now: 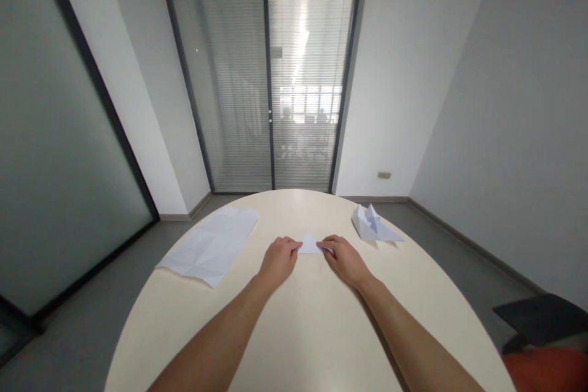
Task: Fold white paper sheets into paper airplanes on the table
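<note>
Between my hands lies a small folded piece of white paper (309,245), roughly triangular, its point facing away from me. My left hand (279,258) pinches its left corner between thumb and fingers. At the opposite corner, my right hand (343,257) grips the paper the same way, with the fingertips covering that edge. Both hands rest close to the table top. Off to the right stands a folded paper shape (373,225) with two upright peaks. A creased, opened-out white sheet (214,244) lies flat to the left.
The round cream table (294,324) fills the lower middle. Beyond it are glass doors with blinds (266,92) and a wall socket (384,175). A black and red chair (544,318) stands at the lower right, beside the table's edge.
</note>
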The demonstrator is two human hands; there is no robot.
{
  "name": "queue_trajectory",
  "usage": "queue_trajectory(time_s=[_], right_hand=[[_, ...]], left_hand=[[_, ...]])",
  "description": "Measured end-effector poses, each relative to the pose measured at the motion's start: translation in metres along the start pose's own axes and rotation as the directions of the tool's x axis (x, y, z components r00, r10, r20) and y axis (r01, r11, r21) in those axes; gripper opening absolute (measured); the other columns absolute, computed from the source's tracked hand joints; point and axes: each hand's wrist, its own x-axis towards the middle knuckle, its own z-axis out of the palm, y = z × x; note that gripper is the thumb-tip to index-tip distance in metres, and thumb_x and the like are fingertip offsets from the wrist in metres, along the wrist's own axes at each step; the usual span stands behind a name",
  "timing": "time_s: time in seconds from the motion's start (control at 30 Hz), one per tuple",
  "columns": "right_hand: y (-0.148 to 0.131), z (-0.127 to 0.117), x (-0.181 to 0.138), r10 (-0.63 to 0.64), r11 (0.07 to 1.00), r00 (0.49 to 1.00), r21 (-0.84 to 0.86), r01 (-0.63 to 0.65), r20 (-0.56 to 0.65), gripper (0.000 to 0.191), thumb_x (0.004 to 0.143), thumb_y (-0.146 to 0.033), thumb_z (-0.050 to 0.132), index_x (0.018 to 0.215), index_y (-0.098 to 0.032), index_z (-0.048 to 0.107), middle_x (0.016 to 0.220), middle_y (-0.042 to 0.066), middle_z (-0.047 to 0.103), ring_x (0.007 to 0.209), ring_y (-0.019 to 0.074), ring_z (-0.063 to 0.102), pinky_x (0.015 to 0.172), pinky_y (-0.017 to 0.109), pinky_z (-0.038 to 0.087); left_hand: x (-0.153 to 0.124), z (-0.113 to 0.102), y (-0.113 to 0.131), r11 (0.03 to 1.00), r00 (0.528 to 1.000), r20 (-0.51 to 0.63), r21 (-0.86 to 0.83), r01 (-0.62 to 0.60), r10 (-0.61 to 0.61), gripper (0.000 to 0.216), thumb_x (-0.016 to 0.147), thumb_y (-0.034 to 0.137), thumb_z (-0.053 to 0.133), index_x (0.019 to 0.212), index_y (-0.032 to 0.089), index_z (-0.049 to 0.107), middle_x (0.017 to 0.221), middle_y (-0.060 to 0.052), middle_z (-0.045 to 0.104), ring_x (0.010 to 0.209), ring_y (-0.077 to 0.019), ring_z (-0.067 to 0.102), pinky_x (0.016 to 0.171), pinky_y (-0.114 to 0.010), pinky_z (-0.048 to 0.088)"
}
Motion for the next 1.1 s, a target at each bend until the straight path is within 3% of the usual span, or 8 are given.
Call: queue_trajectory(time_s=[0.27,0.47,0.57,0.8,1.1], right_hand=[[-0.002,0.004,0.000,-0.089,0.996,0.996,0.023,0.089,-0.004,0.031,0.092,-0.025,0.053,0.114,-0.022,0.074,0.117,0.009,0.072,0.109,0.0257,0.062,0.099,0.039,0.046],[-0.014,-0.002,-0.002,-0.159,0.986,0.987,0.049,0.157,0.033,0.031,0.089,-0.030,0.059,0.116,-0.023,0.073,0.116,0.008,0.072,0.105,0.0257,0.063,0.096,0.040,0.048],[-0.020,-0.004,-0.003,-0.201,0.979,0.978,0.034,0.200,0.052,0.035,0.088,-0.033,0.062,0.119,-0.023,0.071,0.119,0.010,0.071,0.106,0.0264,0.063,0.097,0.042,0.048],[-0.017,0.000,-0.002,-0.249,0.968,0.959,0.042,0.246,0.134,0.047,0.090,-0.031,0.057,0.136,-0.023,0.059,0.142,0.012,0.057,0.131,0.0281,0.053,0.112,0.049,0.038],[-0.017,-0.003,0.000,-0.259,0.965,0.955,0.083,0.249,0.145,0.041,0.096,-0.034,0.052,0.135,-0.024,0.060,0.140,0.011,0.058,0.133,0.0259,0.051,0.116,0.049,0.035]], left_hand=[[-0.002,0.003,-0.001,1.000,1.000,-0.015,0.009,-0.026,0.026,0.023,0.092,0.020,0.055,0.104,0.021,0.075,0.117,-0.006,0.068,0.106,-0.0217,0.058,0.099,-0.035,0.046],[-0.002,-0.005,0.007,0.998,0.998,0.025,-0.032,-0.061,0.062,0.010,0.087,0.025,0.063,0.091,0.019,0.069,0.098,-0.005,0.071,0.097,-0.0221,0.059,0.092,-0.035,0.048],[-0.003,-0.005,0.010,0.994,0.996,0.042,-0.084,-0.076,0.079,0.012,0.084,0.026,0.066,0.094,0.020,0.067,0.100,-0.005,0.070,0.099,-0.0222,0.060,0.091,-0.034,0.048],[-0.005,-0.005,0.010,0.985,0.991,0.064,-0.139,-0.104,0.113,0.022,0.083,0.023,0.065,0.105,0.021,0.068,0.098,-0.004,0.070,0.098,-0.0215,0.060,0.089,-0.034,0.049],[-0.004,-0.005,0.009,0.986,0.991,0.068,-0.128,-0.108,0.118,0.021,0.085,0.025,0.064,0.105,0.022,0.068,0.099,-0.005,0.071,0.100,-0.0221,0.060,0.090,-0.034,0.048]])
